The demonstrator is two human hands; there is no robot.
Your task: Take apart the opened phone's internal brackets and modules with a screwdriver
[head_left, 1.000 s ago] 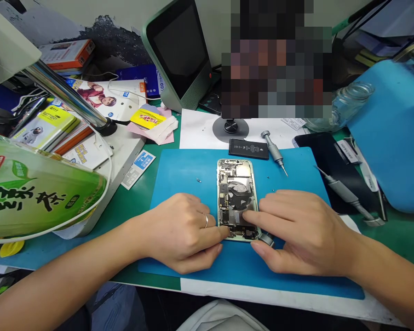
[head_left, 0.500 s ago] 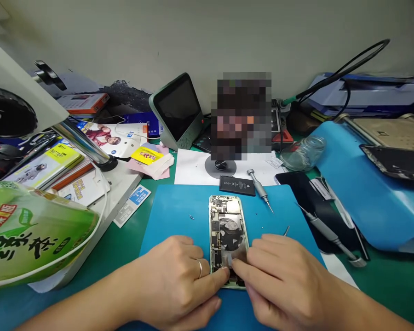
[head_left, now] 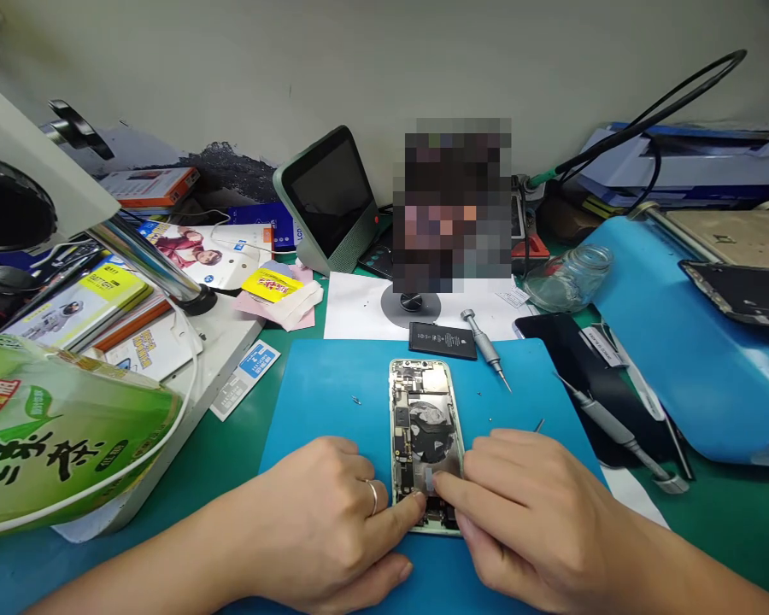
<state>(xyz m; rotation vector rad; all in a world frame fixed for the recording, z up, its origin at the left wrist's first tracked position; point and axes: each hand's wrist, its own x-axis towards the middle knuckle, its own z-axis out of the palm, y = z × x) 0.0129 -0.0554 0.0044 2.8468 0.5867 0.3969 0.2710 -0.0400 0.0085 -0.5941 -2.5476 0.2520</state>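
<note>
An opened phone (head_left: 426, 423) with its green frame and bare circuit boards lies on a blue mat (head_left: 333, 393). My left hand (head_left: 333, 521), a ring on one finger, rests curled on the mat, its index fingertip and thumb pressed to the phone's lower left edge. My right hand (head_left: 525, 512) is curled too. Its index fingertip and thumb are pinched at a small grey piece inside the phone's lower end; what they grip is too small to name.
A black battery (head_left: 442, 340) and a screwdriver (head_left: 485, 346) lie beyond the phone. Right of the mat are a second screwdriver (head_left: 615, 431), a black panel (head_left: 570, 359) and a glass jar (head_left: 567, 278). At left are a green packet (head_left: 57, 436) and a metal arm (head_left: 147, 256).
The view has tilted up, so the desk's back and the wall show more. Both hands stay at the phone's lower end; the right fingertips have shifted slightly inward.
</note>
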